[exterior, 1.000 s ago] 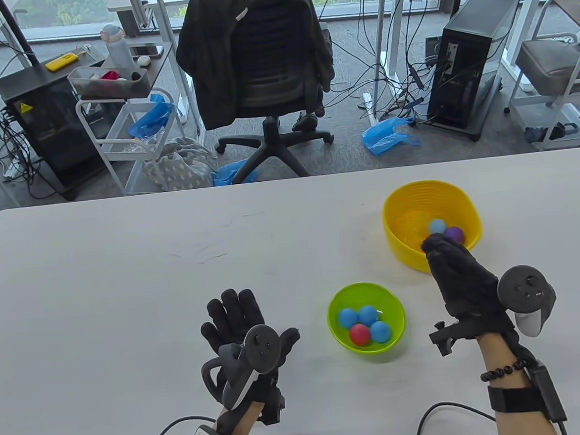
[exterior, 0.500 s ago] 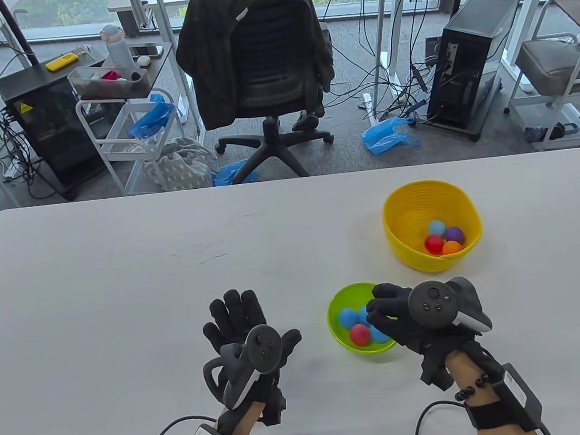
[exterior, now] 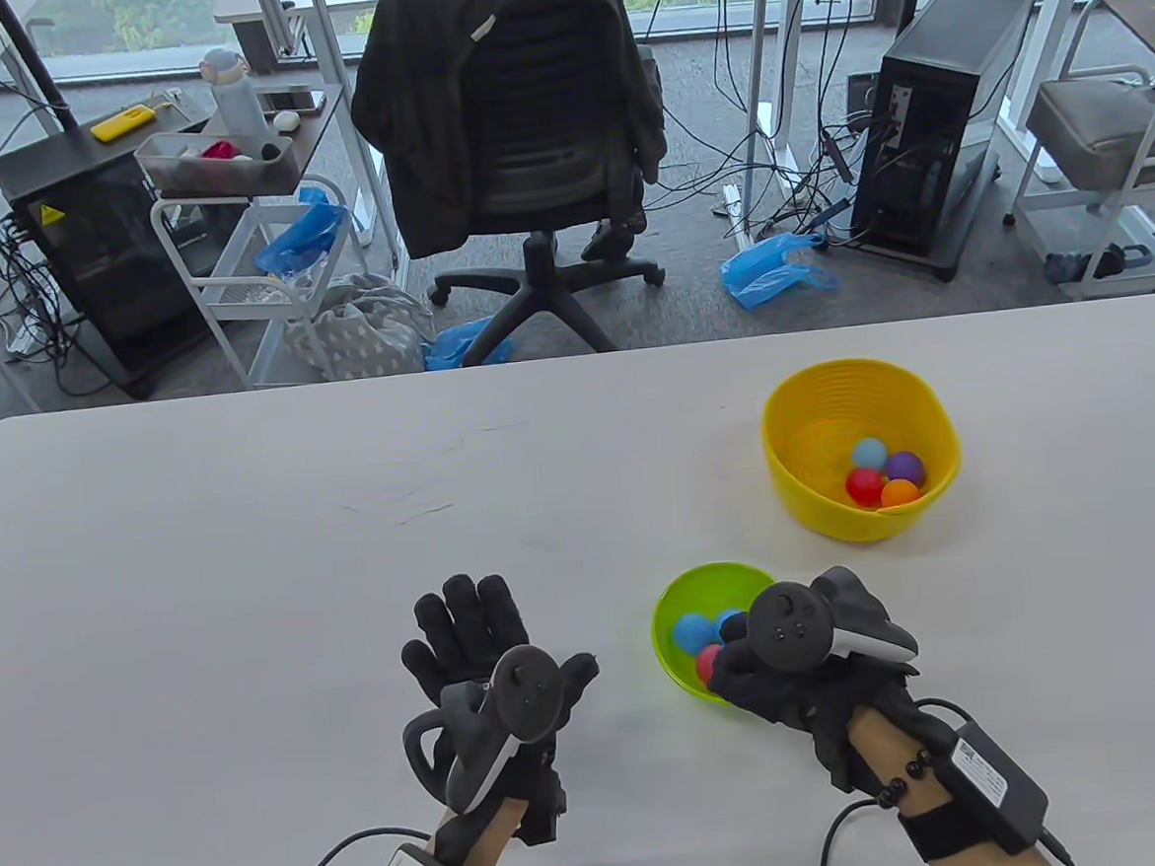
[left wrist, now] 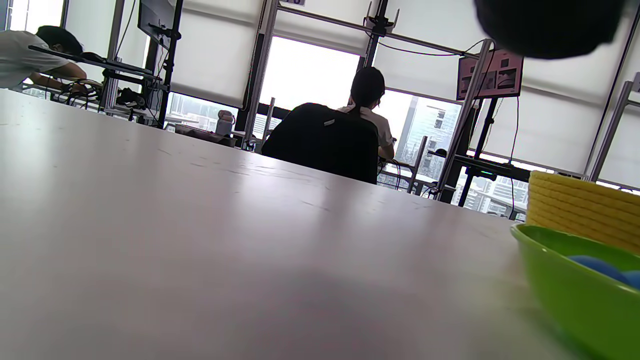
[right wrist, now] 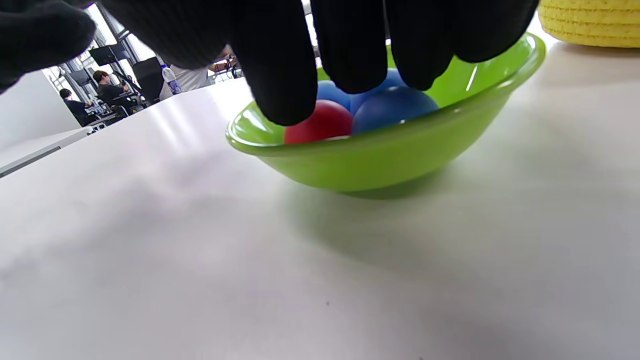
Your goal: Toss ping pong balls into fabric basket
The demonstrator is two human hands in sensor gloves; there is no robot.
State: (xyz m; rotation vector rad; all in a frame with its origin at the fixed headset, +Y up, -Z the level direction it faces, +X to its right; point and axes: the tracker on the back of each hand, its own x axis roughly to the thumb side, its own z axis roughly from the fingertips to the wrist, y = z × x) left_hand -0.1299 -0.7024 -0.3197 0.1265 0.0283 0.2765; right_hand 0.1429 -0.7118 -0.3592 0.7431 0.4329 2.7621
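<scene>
We're reaching our right hand (exterior: 753,673) into the green bowl (exterior: 678,594); grip spread over the red ball (right wrist: 320,122), nothing pinched yet. Pinch one ball cleanly, then lob gently at the yellow basket (exterior: 813,402). Left hand (exterior: 474,648) resting flat and released on the counter (exterior: 248,535).

The green bowl (right wrist: 380,160) looks like glossy, smooth plastic with bright reflections on its rim. The yellow basket (exterior: 860,448) shows a ribbed, woven, matt surface. The balls (right wrist: 395,107) in the bowl look smooth and matt. The gloves (right wrist: 280,60) are black matt cloth. The white table (exterior: 251,574) is smooth, with a soft sheen.
</scene>
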